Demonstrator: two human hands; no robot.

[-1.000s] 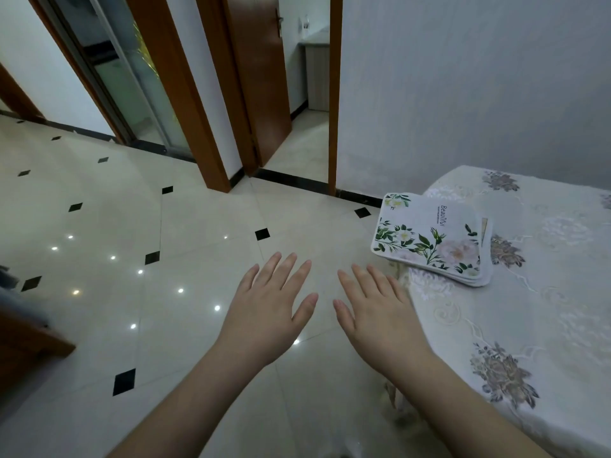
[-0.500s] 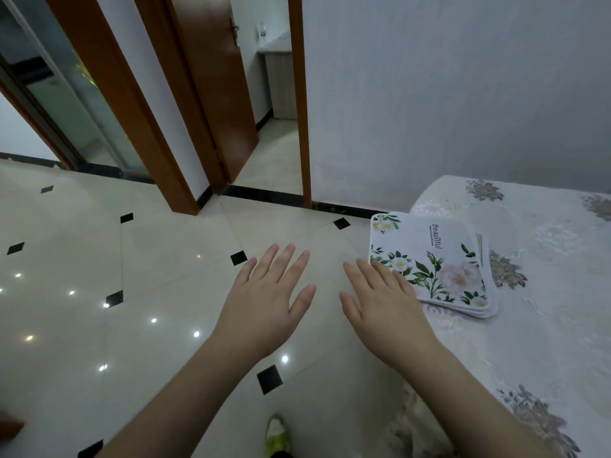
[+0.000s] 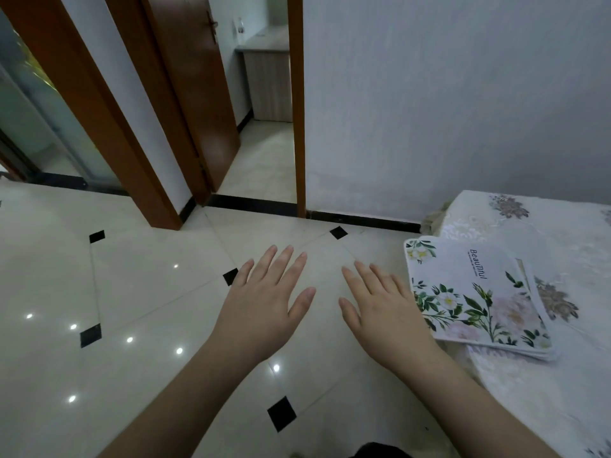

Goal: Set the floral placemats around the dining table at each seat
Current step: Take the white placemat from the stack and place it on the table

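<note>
1. Since half a second ago, both hands have stayed spread and palm-down while the view has swung left, so the stack of placemats now sits further right and lower in the frame.
2. The right hand [image 3: 380, 312] hangs flat with straight fingers, holding nothing; its little-finger side lies just beside the left edge of the placemats, and whether it touches them cannot be told.
3. The left hand [image 3: 264, 309] floats over the floor [image 3: 132, 292], fingers straight and fanned, holding nothing, apart from the right hand.
4. The placemats [image 3: 476, 299] lie in a loosely squared stack near the corner of the counter [image 3: 562, 391], the top one's left corner overhanging the edge.
5. The top mat is white with green leaves and pale flowers; it bears the word "Beautiful", with a smaller line beneath too small to read.
6. A pale floral cloth covers the counter.
7. Beyond, a brown door [image 3: 198, 94] stands open beside a plain wall [image 3: 446, 94].
</note>
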